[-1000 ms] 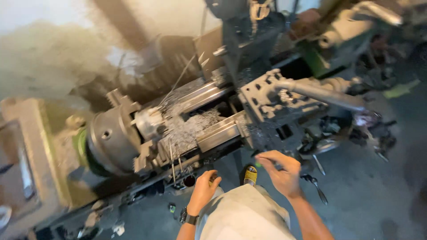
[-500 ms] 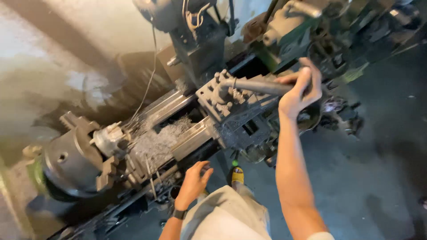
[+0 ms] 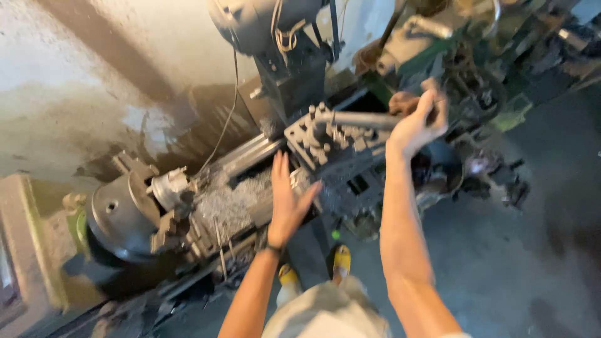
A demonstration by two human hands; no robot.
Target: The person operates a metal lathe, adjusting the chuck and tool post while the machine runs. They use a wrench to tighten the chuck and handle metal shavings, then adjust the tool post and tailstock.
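Observation:
I stand at a grimy metal lathe. My right hand is closed around the end of a long grey lever handle that runs out from the square tool post. My left hand is spread flat with fingers apart, reaching over the carriage beside the tool post and holding nothing. To the left sits the round chuck with a short workpiece in its jaws. Silvery metal shavings lie heaped on the bed between chuck and carriage.
A dark motor housing with cables hangs above the lathe. Green and grey machine parts crowd the upper right. Grey concrete floor spreads to the right. My yellow shoes show below, by the machine base.
My right hand has gone from near my waist up onto the lever handle and stays gripped there. My left hand has lifted from below and now reaches out open over the carriage.

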